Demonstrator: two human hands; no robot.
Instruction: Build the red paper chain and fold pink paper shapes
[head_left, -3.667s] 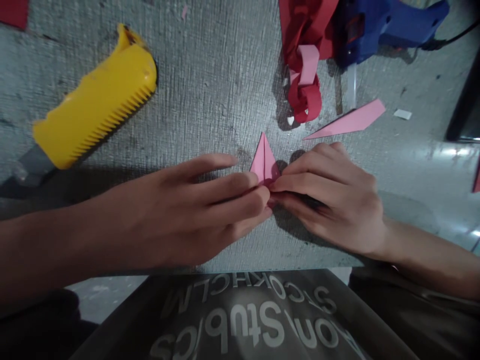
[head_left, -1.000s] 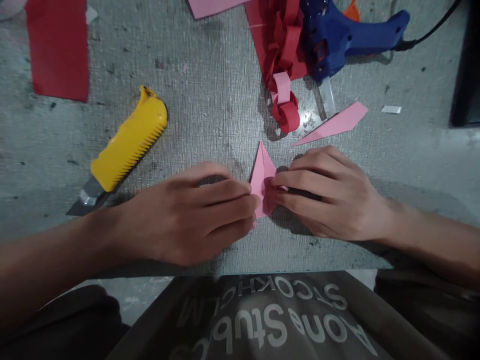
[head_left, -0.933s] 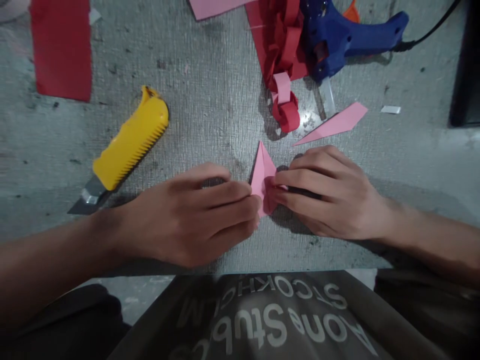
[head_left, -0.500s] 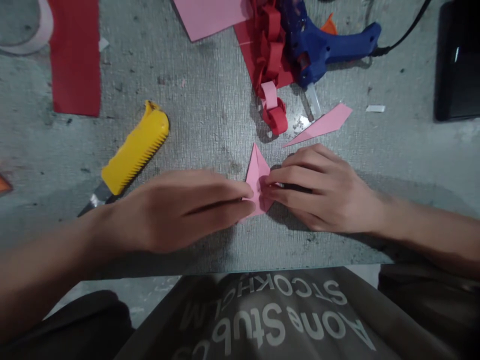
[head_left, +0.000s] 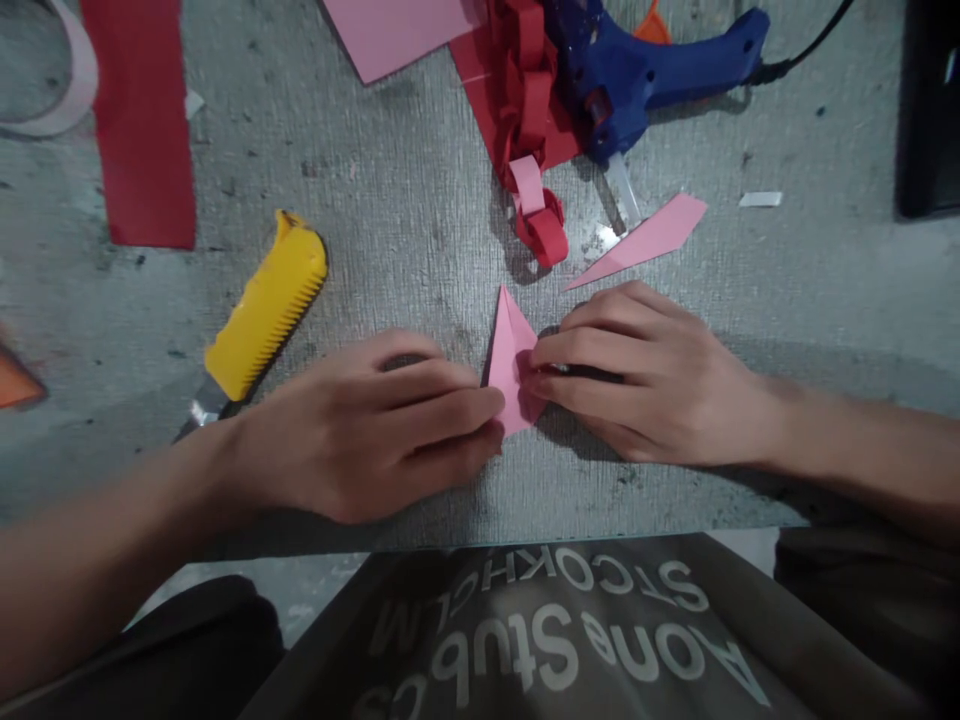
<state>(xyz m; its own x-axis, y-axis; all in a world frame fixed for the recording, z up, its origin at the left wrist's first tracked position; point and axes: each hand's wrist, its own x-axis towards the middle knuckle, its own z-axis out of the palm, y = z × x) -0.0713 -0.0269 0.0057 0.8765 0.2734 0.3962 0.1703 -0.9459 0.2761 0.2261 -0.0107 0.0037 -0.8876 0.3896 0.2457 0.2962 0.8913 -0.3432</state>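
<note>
A small folded piece of pink paper (head_left: pixel 513 350) lies near the table's front edge, its pointed tip facing away from me and a crease running down from it. My left hand (head_left: pixel 390 425) has its fingers curled and closed on the paper's lower left edge; the thumb is partly hidden. On the right edge, the fingertips of my right hand (head_left: pixel 637 375) are pinched together on the paper. A second pink paper piece (head_left: pixel 649 240), long and kite-shaped, rests just beyond my right hand.
A blue glue gun (head_left: pixel 637 80) with a black cord lies beyond, beside a red and pink paper chain (head_left: pixel 534 110). At left are a yellow-handled cutter (head_left: pixel 266 310), a red paper strip (head_left: pixel 146 130) and a tape roll (head_left: pixel 82 75). A black object (head_left: pixel 928 120) sits far right.
The fingers of my left hand have gone from lying straight to curling at the paper's left edge. My right hand stays in nearly the same place. The view has shifted slightly.
</note>
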